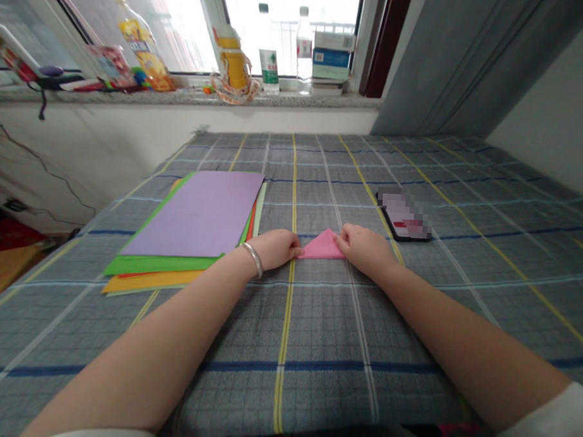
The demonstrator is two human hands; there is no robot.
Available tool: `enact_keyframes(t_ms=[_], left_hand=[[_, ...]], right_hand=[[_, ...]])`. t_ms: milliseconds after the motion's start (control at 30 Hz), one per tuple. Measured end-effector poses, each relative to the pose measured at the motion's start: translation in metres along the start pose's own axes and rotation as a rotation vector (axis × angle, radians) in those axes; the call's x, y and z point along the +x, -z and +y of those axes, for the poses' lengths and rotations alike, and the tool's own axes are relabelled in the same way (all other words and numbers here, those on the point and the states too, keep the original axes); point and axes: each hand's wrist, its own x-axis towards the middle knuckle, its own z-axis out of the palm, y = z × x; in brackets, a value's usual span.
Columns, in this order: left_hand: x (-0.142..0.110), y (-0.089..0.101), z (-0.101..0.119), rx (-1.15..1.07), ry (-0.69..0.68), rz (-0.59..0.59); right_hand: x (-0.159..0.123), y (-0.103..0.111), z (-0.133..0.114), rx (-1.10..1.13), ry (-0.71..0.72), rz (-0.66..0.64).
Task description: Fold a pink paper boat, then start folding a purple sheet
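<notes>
A small pink paper triangle lies flat on a grey checked bedsheet, just beyond the middle of the view, with its point away from the person and its long edge nearest them. It looks like a sheet of thin craft paper folded into layers, so it should weigh almost nothing and feel crisp along the creases but limp if lifted by one corner. Its smooth face may slide a little on the woven cotton, so the base corners, held between fingertip and thumb, seem the surest places to take hold. The left hand rests at the left base corner, its fingers curled and close together, with the tips touching the paper. The right hand mirrors it at the right corner, its fingers also bunched against the edge. Whether either hand is truly pinching cannot be told from this view. A smooth metal bangle circles the left wrist, and a white sleeve shows at the right arm. To the left, a loose stack of coloured paper lies with lilac on top and green, red and orange sheets fanned out beneath. To the right, a smartphone lies face up, its screen blurred. Plastic bottles stand on the speckled stone windowsill beyond the bed.
</notes>
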Motion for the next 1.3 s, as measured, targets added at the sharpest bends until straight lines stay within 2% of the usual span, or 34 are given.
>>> enact_keyframes(t_ms=[200,533,700,800,867,933,1000,1067,1100,1167,1300], left_hand=[[-0.002,0.004,0.006,0.123,0.017,-0.044],[-0.006,0.003,0.004,0.15,0.028,-0.039],[-0.009,0.008,-0.01,0.159,0.113,-0.024],[-0.008,0.009,-0.02,0.076,0.062,-0.053],[-0.008,0.006,-0.018,0.009,0.066,0.024],[-0.006,0.0,-0.008,-0.055,0.061,0.236],[-0.003,-0.01,0.008,-0.083,-0.069,0.503],[0.001,-0.021,0.023,-0.061,-0.195,0.576],[0.004,-0.027,0.029,-0.045,-0.227,0.583],[0.01,-0.037,0.035,0.005,-0.285,0.519],[0.018,-0.045,0.034,0.098,-0.241,0.332]], right_hand=[[0.0,0.001,-0.001,-0.02,-0.007,0.006],[-0.001,-0.001,0.0,-0.021,-0.008,0.004],[0.0,-0.002,0.001,-0.018,-0.008,0.002],[0.0,-0.001,0.0,-0.016,-0.008,-0.007],[0.0,-0.001,0.0,-0.015,-0.005,-0.008],[0.0,-0.001,0.0,-0.016,-0.002,-0.002],[-0.001,-0.002,0.0,-0.02,-0.001,0.013],[-0.001,-0.003,0.0,-0.027,0.007,0.027],[0.0,-0.003,0.0,-0.03,0.012,0.033],[0.0,-0.004,0.0,-0.034,0.015,0.043],[0.0,-0.004,0.001,-0.037,-0.003,0.055]])
